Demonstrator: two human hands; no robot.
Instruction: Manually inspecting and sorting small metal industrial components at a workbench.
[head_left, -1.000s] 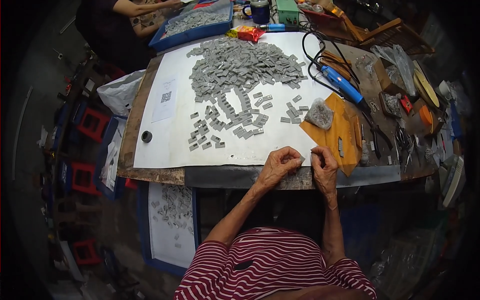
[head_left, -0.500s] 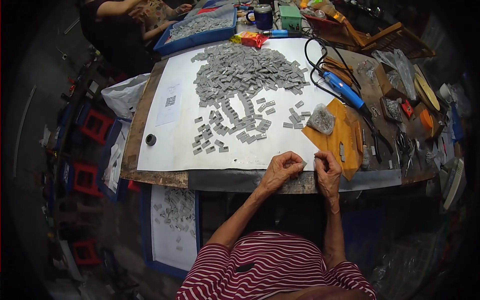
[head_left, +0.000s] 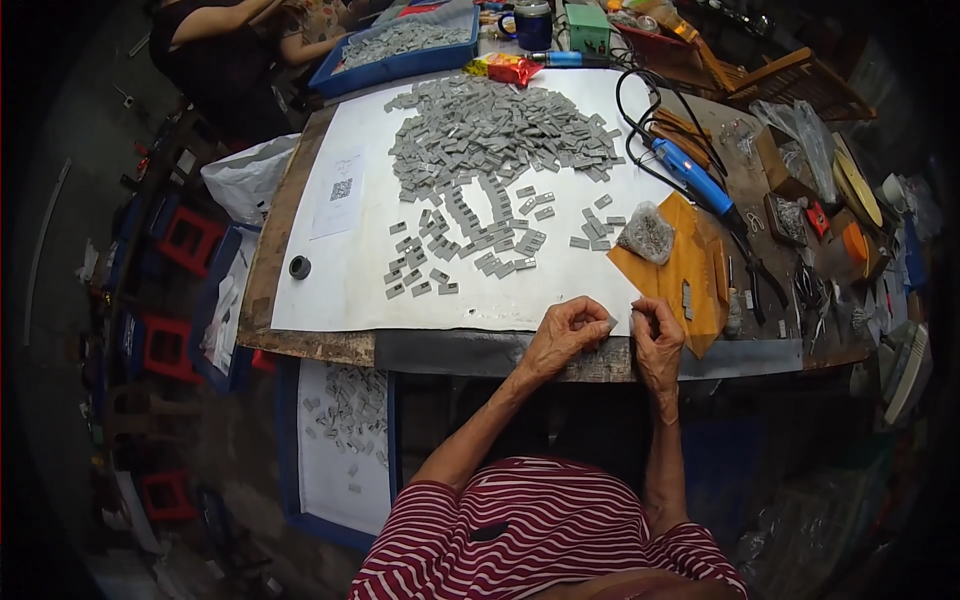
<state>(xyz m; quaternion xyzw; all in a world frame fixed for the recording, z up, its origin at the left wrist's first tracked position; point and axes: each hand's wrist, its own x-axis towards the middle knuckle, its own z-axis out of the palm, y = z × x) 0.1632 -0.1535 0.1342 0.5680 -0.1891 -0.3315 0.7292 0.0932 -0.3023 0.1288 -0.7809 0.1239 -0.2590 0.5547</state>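
Observation:
At the near edge of the white sheet (head_left: pixel 400 312), both hands are close together with a small gap between them. My left hand (head_left: pixel 566 336) is closed in a pinch, and a small pale bit shows at its fingertips, too small to name. My right hand (head_left: pixel 657 338) pinches too, beside the orange envelope (head_left: pixel 708 318); what it holds, if anything, is hidden. Beyond them lies a big heap of small grey rectangular pieces (head_left: pixel 500 135), with short rows and loose pieces (head_left: pixel 410 262) spread on its near side. A clear bag of small metal parts (head_left: pixel 647 236) rests on the envelope's corner.
To the right lie a blue corded handheld tool (head_left: pixel 690 175), black-handled pliers (head_left: pixel 760 280) and a cardboard box (head_left: pixel 783 165). A black ring (head_left: pixel 299 267) sits at the left. Behind stands a blue tray (head_left: pixel 400 52) of grey pieces, near another person (head_left: pixel 215 60). Below is another tray (head_left: pixel 345 480).
The view has shifted slightly. Both hands keep their pinch at nearly the same spot, with little finger movement. The other person's arms at the back have moved a little.

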